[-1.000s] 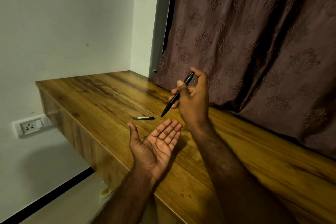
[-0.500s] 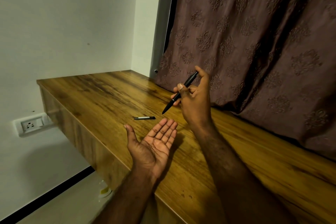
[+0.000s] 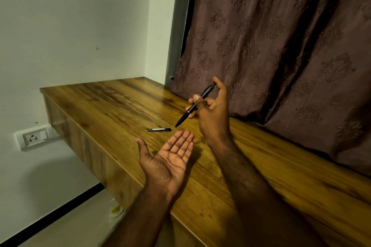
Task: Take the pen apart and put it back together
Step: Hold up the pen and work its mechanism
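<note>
Little has moved over the last second: the left hand (image 3: pixel 172 160) has drifted slightly to the left, its thumb now spread a bit wider, while the right hand (image 3: pixel 214 118) keeps almost the same place with the same hold. The short black piece (image 3: pixel 159 129) has not shifted on the wooden tabletop (image 3: pixel 112 106).

The right hand grips the black pen (image 3: pixel 185 115) above the table. The thumb lies across the middle of the barrel, the curled fingers are behind it, and the index finger reaches up to the pen's top end. The pen slants, its top up and to the right against the curtain, its tip down and to the left, clear of the wood. The tip hangs just above and beside the right end of the short black piece, apart from it.

That piece lies flat on the tabletop, lengthwise left to right, with a pale mark along its side. Whether it belongs to the pen I cannot tell.

The left hand is held palm up and holds nothing, its fingers straight and together, its thumb out to the side. It hovers over the front part of the table, its fingertips near the piece and below the pen's tip, touching neither.

A brown patterned curtain (image 3: pixel 281 46) hangs behind the table, and a wall socket (image 3: pixel 33 137) sits on the white wall at the left
</note>
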